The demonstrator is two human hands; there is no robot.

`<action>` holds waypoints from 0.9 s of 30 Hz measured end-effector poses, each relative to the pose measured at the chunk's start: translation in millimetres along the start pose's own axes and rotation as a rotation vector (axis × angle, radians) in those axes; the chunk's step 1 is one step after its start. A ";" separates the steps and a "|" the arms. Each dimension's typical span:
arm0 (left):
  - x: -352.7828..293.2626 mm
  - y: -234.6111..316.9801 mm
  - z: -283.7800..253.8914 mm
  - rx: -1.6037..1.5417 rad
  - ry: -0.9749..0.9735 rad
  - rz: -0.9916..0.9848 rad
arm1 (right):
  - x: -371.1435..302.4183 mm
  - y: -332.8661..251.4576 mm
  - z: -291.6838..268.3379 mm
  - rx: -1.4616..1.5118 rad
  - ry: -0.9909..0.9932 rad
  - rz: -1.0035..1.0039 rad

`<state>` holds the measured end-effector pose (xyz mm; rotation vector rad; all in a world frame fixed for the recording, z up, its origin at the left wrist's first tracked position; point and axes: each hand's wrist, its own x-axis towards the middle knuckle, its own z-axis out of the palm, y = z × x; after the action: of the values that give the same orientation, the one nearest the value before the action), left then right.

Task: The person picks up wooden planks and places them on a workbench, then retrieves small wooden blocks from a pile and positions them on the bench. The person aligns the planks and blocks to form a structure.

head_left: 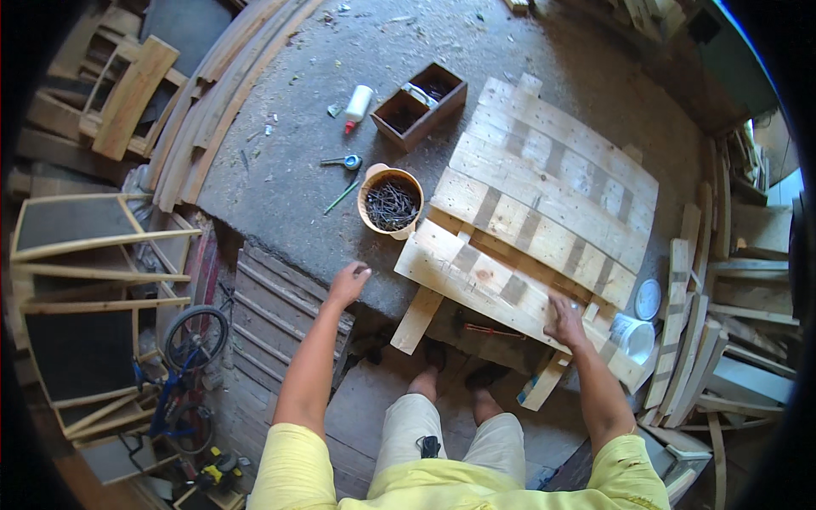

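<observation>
Plank nearest the worker (480,269), pale, two dark patches toward its left half, lies slantwise just right of frame centre. Gap between it and the bigger slatted panel (552,195) widens toward the left end: not parallel, by my eye. Cross-battens beneath; ends of two, left (416,320) and right (546,382), jut out below.

Right grip (563,325) at the plank's near edge, fingers part bent; whether it clasps the wood or only rests, can't tell. Left grip (346,287), left of centre, stands clear of the plank, fingers curled toward thumb; anything small pinched there, can't tell.

Good practice, in my judgement: bring both hands to the plank, one toward each end, shift it by small nudges, sight along the gap, keep fingertips out of it.

Farther out: orange bowl (364,206) of dark nails (393,202) just above the plank's left end, easily knocked; white bucket (622,330) near its right end. Wooden box (442,115) and red-capped bottle (359,104), upper centre, on concrete floor (280,161).
</observation>
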<state>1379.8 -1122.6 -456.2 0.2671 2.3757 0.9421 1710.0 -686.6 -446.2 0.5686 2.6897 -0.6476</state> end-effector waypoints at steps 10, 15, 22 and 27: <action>126.7 16.4 149.0 0.493 -0.027 0.281 | 92.1 74.7 49.7 -0.107 0.161 0.017; 148.7 39.5 180.1 0.592 0.048 0.156 | 67.7 88.8 72.3 -0.083 0.347 0.117; 169.6 5.9 198.3 0.606 0.064 0.213 | -25.7 196.7 140.7 0.211 0.664 0.622; 171.6 10.5 208.1 0.500 0.058 0.140 | -57.2 291.9 138.3 0.238 0.775 0.977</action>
<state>1357.5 -932.4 -646.4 0.6082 2.6442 0.3998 1918.5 -532.6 -647.3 2.3663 2.4006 -0.4913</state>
